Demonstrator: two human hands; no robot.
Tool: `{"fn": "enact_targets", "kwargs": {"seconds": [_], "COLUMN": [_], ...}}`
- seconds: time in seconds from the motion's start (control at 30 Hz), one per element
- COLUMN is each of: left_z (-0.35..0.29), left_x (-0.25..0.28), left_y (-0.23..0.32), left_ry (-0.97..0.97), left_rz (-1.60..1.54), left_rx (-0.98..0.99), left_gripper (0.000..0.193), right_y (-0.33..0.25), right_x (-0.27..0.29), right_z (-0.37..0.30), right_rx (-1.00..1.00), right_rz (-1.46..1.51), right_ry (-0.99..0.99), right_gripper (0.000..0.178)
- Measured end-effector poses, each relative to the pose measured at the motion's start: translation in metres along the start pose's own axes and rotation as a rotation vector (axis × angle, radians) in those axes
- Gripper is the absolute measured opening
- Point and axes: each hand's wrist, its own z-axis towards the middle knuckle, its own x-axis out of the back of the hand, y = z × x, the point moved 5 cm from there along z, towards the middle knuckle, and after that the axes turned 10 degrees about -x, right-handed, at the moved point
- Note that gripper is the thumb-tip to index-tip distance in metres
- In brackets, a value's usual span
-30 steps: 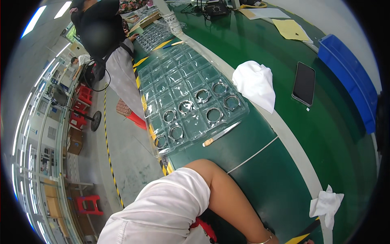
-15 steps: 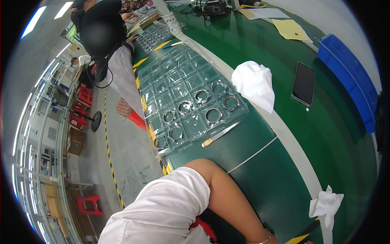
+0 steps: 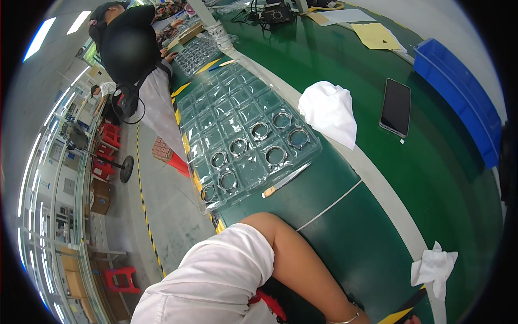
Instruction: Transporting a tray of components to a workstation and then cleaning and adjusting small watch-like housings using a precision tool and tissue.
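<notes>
Head camera: the view edged right, leaving metal rings [image 3: 277,166] untouched in a clear tray [image 3: 251,170], while the left hand [image 3: 363,319] and apparent right hand [image 3: 413,320], off the tray's near end, had grips we could not tell.

Small white cloth [image 3: 433,267], laid crumpled across a pale strip [image 3: 385,202]; eight metal rings [image 3: 266,157], seated in a clear compartmented tray [image 3: 231,125].
</notes>
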Motion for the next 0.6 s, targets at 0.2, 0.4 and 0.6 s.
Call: {"fn": "enact_targets", "kwargs": {"seconds": [0.2, 0.4, 0.6], "left_z": [0.002, 0.003, 0.002], "left_x": [0.002, -0.002, -0.002], "left_y": [0.001, -0.001, 0.001], "left_ry": [-0.023, -0.031, -0.011], "left_rz": [0.016, 0.011, 0.013], "left_rx": [0.010, 0.011, 0.002], "left_gripper": [0.028, 0.028, 0.027], "right_y": [-0.003, -0.012, -0.016], "right_x": [0.000, -0.001, -0.001], "right_z": [0.003, 0.002, 0.002], "right_rx": [0.058, 0.173, 0.150], "right_rz": [-0.028, -0.088, -0.095], "right_ry": [-0.026, -0.043, -0.014], "right_gripper": [0.014, 0.014, 0.015]}}
